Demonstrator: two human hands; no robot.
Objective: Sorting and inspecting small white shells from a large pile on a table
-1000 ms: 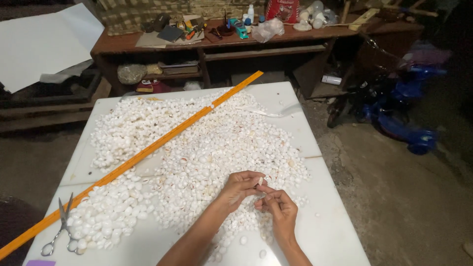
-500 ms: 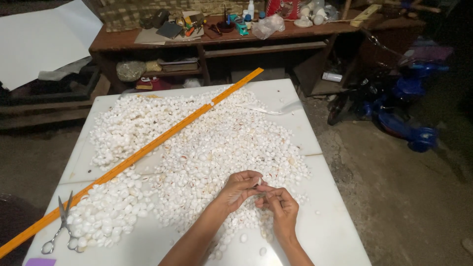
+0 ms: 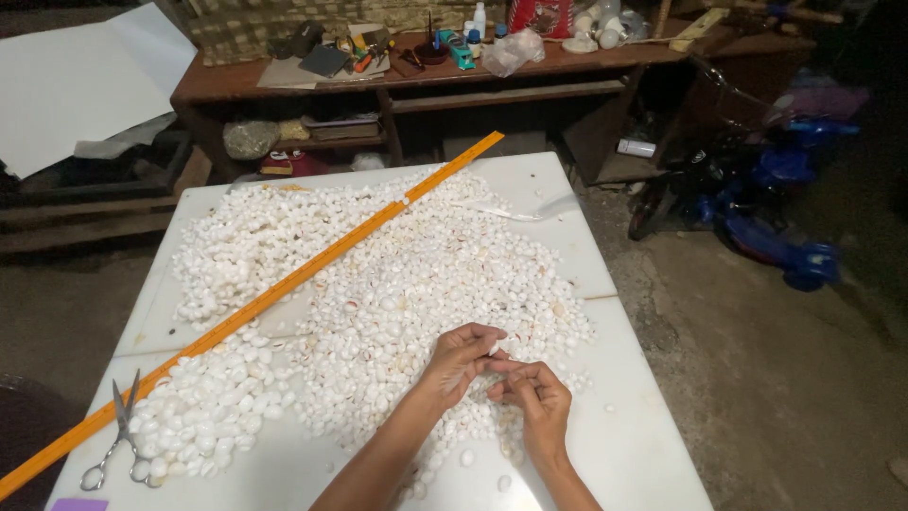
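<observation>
Both hands meet over the white shell pile (image 3: 378, 284); the left hand (image 3: 461, 358) fingers pinch one small shell (image 3: 495, 348) just beside the right hand (image 3: 536, 397) fingers.

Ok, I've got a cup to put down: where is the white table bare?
Bare table lies right of the right hand, up to the right edge; a smaller patch sits beyond the shells near the far right corner. Around the left hand, ruler and scissors it is crowded.
</observation>
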